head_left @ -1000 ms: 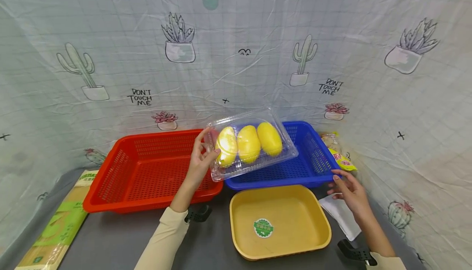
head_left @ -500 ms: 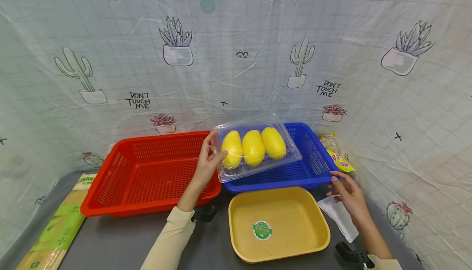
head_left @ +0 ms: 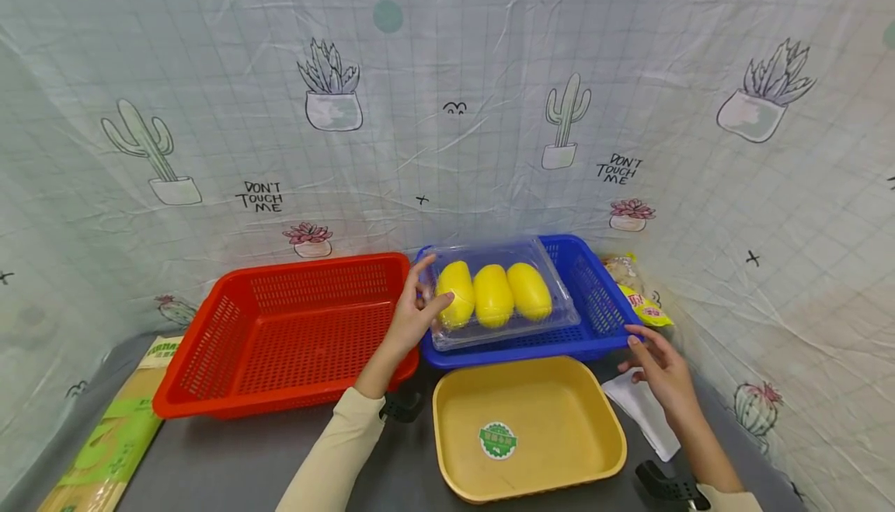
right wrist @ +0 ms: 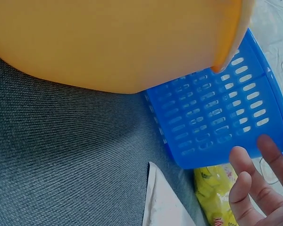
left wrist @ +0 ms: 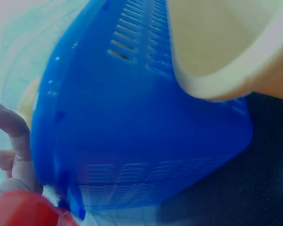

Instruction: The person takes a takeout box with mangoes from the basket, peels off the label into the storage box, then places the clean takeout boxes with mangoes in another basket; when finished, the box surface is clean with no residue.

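Observation:
My left hand (head_left: 414, 318) grips the left end of a clear plastic box (head_left: 555, 302) with three yellow mangoes (head_left: 492, 294) inside. The box sits tilted within the left part of the blue basket (head_left: 597, 294), its near edge close to the basket's front rim. Whether its underside touches the basket floor is hidden. At the basket's front right corner, my right hand (head_left: 664, 368) pinches the rim between thumb and index finger. Its other fingers (right wrist: 245, 162) are loosely bent beside the basket's outer wall in the right wrist view.
A red basket (head_left: 234, 405) stands to the left, against the blue one. In front is a yellow tray (head_left: 545, 450) with a green sticker. A white item (head_left: 646, 415) and yellow packets (head_left: 643, 306) lie at the right, and a green package (head_left: 115, 426) at far left.
The left hand has moved right and down with the plastic box, lowering it into the blue basket. My right hand has stayed at the basket's corner.

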A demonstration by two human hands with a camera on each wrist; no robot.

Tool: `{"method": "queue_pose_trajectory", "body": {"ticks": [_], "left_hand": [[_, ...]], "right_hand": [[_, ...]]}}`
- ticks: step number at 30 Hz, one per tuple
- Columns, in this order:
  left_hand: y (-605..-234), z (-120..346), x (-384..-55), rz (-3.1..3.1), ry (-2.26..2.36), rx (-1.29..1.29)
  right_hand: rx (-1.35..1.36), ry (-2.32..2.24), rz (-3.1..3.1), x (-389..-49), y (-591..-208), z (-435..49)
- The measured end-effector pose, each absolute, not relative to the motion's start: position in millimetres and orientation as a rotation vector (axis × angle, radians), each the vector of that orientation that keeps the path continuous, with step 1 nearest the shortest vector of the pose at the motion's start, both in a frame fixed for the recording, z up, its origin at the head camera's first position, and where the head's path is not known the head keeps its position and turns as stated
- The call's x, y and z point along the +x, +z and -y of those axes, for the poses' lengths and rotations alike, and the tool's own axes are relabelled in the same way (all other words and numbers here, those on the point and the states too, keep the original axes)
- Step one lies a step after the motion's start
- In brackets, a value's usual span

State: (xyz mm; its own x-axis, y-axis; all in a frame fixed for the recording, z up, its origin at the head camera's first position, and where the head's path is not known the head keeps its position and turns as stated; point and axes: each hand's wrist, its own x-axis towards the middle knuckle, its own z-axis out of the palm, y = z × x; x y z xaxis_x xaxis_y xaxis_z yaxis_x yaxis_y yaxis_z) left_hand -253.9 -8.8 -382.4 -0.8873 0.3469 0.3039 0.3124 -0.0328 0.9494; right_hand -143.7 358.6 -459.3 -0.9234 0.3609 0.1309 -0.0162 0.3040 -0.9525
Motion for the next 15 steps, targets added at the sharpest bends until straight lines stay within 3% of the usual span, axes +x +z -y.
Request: {"method": "queue_pose_trajectory", "body": {"ticks": [12,15], "left_hand": [[-380.1,-10.2,-255.1,-2.297,2.012,0.692],[-394.8,-15.5,-266.5,-2.373,1.984,0.664]], "right_hand": [[-0.293,1.615,2.302,-144.0,-457.4,-358.5],[-0.294,1.612,2.309,-143.7,-457.0,-357.6]]}}
